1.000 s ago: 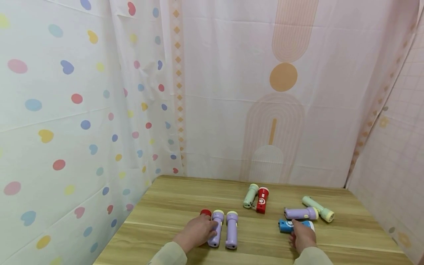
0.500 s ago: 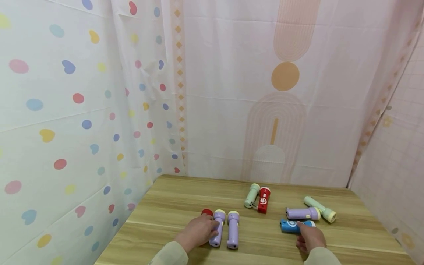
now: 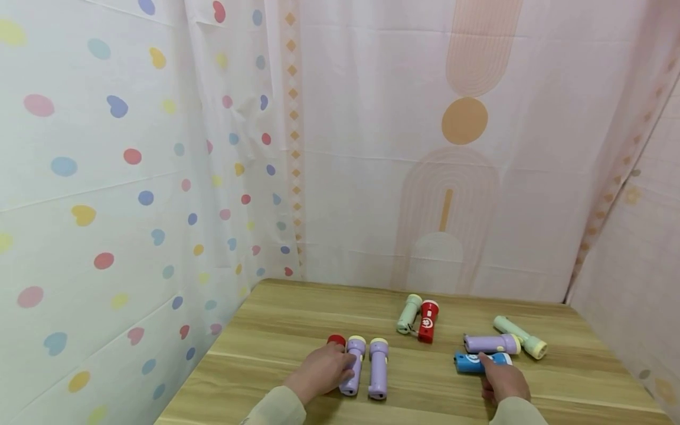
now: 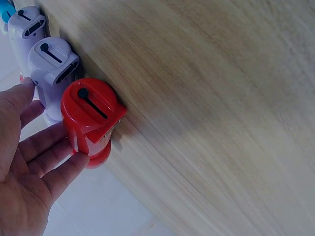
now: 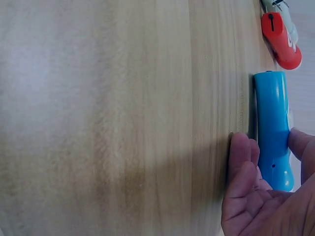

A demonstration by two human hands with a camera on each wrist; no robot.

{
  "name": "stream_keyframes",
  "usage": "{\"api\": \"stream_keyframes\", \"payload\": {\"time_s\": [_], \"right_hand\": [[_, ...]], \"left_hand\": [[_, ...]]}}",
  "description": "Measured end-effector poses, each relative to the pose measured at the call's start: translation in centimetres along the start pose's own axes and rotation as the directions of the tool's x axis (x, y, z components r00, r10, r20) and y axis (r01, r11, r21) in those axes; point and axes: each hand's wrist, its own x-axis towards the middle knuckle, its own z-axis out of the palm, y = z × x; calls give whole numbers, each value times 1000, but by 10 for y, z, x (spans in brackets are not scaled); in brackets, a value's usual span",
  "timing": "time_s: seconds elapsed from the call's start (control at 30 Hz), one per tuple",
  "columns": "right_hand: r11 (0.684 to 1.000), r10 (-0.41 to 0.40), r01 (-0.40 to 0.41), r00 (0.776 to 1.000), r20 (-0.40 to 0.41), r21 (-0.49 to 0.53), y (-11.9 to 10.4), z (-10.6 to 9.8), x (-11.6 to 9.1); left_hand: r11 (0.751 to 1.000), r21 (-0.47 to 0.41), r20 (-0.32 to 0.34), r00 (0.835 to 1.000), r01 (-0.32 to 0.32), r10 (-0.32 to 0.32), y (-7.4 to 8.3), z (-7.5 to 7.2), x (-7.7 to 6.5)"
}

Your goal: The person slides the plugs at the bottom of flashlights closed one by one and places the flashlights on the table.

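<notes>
My left hand [image 3: 321, 369] rests over a red flashlight [image 4: 89, 110], its straight fingers touching the barrel. The thumb of that hand reaches onto the purple flashlight [image 3: 352, 366] beside it. A second purple flashlight [image 3: 378, 369] lies parallel, just to the right. In the head view the hand hides most of the red one. At the right, my right hand [image 3: 504, 381] holds a blue flashlight [image 5: 273, 128] that lies crosswise, thumb on its upper side and fingers curled low on the near side. Behind it lies another purple flashlight [image 3: 489, 344].
A pale green flashlight [image 3: 409, 314] and a red flashlight with a white emblem [image 3: 428, 321] lie side by side toward the back. Another pale green flashlight [image 3: 523, 337] slants at the far right. Curtains [image 3: 361, 206] enclose the wooden table [image 3: 297, 307].
My right hand has shifted a little to the right along the blue flashlight. The left hand keeps its place on the flashlights. The whole head view has drifted slightly.
</notes>
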Motion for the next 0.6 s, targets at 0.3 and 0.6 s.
{"api": "stream_keyframes", "payload": {"time_s": [0.3,0.6], "right_hand": [[997,55,-56,998,21,49,-11,-4,-8],[985,8,2,998,59,-171,-13,-15,-10]], "left_hand": [[1000,1,-18,1000,-16,16,-1,0,0],[1000,-3,-10,1000,-17,17,-1,0,-1]]}}
